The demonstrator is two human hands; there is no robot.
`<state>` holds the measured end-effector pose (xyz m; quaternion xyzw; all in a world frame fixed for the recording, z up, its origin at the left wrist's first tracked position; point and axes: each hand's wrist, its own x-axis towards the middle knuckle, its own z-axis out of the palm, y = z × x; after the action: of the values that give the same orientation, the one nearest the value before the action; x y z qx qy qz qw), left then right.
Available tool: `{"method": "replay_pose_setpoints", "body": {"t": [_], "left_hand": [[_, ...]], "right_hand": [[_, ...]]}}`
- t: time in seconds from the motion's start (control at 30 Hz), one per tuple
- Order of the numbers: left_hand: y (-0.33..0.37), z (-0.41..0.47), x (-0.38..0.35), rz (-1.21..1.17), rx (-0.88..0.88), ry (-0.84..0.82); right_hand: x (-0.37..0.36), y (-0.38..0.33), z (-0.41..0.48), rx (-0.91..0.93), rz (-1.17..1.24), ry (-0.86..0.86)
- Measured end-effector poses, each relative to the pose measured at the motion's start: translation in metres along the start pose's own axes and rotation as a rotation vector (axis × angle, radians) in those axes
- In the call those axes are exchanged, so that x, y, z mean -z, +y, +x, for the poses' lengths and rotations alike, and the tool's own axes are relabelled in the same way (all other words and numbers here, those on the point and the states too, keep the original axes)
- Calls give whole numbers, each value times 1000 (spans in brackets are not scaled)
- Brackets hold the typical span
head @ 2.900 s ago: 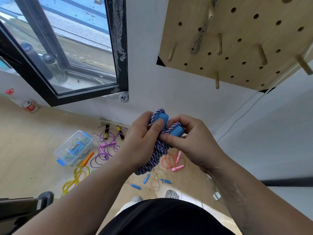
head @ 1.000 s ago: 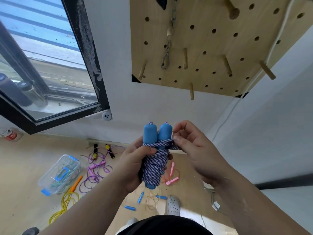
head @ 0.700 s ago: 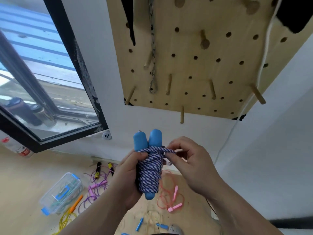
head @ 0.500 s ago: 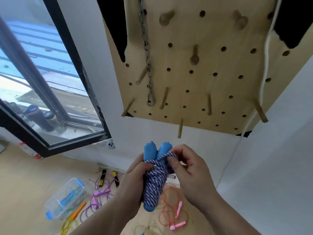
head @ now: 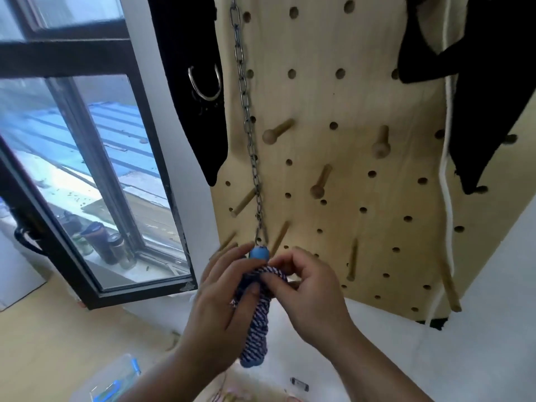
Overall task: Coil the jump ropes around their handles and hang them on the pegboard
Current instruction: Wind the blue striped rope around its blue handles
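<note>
the rope [head: 256, 323], striped purple and white, is sitting coiled in a tight upright bundle, with a blue handle [head: 259, 253] poking out at its top, just under the end of a chain [head: 246, 117]. the bundle is being held in the air in front of the lower part of the pegboard [head: 333, 91]. the left hand [head: 217, 306] is gripping the coil, fingers curled round it and thumb lying across the front. the right hand [head: 310, 291] is pinching the top turn of rope between thumb and forefinger. pegs [head: 320, 181] are sticking out of the board above. black straps [head: 200, 82] and a white cord [head: 446, 184] are hanging on it. a window [head: 87, 169] is showing at the left, a clear box [head: 113, 381] on the floor below.
</note>
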<state>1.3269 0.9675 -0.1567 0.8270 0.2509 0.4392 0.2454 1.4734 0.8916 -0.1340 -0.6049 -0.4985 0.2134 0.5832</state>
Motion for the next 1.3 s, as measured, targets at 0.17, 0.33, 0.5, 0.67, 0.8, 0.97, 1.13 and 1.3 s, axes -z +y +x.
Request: {"method": "replay_pose_setpoints", "body": {"t": [0.17,0.33,0.5,0.67,0.8,0.97,1.13,1.3], "left_hand": [[17,76,25,41,95,-36],[25,136,33,238,-16,9],[33,164,16,142,-53,274],[20,182,13,169,-99,311],[17,195,20,125,-138,262],[9,208,24,127,-163,164],[3,211,20,149,-178,122],[-2,217,17,26,-144,68]], "right_hand": [[21,-42,61,141,2,-22],[28,-67,113,146,58,-11],[35,-80,148,234,-53,159],[32,-82,165,248,-126,215],[39,-87,174,179,-43,160],[50,-96,183,37,3,40],[55,-95,190,29,-11,7],[58,-87,203,-19,19,37]]}}
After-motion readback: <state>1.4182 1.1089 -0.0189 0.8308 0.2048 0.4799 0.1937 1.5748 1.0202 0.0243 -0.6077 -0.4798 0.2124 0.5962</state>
